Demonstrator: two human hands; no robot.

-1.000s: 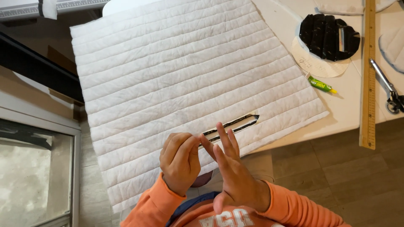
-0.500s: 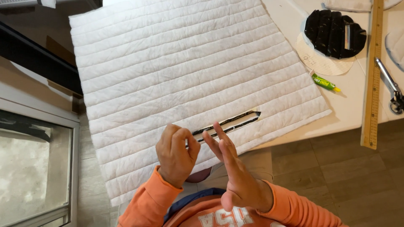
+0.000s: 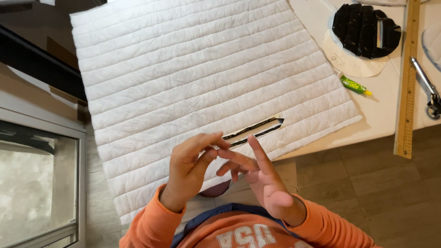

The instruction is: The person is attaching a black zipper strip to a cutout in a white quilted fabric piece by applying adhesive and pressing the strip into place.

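A white quilted fabric panel (image 3: pixel 193 69) lies over the table and hangs past its near edge. It has a narrow slit with black edging (image 3: pixel 255 130) near that edge. My left hand (image 3: pixel 188 165) hovers just in front of the slit, thumb and forefinger pinched together and touching the fingers of my right hand (image 3: pixel 257 177). The right hand is raised with its fingers spread and holds nothing. Whether something small sits in the left hand's pinch is too fine to tell. Orange sleeves cover both arms.
On the pale table to the right lie a small green glue tube (image 3: pixel 356 86), a long wooden ruler (image 3: pixel 406 82), scissors (image 3: pixel 427 94), and a round black quilted piece (image 3: pixel 365 30) on a paper pattern (image 3: pixel 349 62). A glass pane (image 3: pixel 36 183) is at the left; wood floor below.
Both hands have lifted off the fabric by the slit and drawn slightly toward my body. The left fingers have pinched against the right hand's spread fingers.
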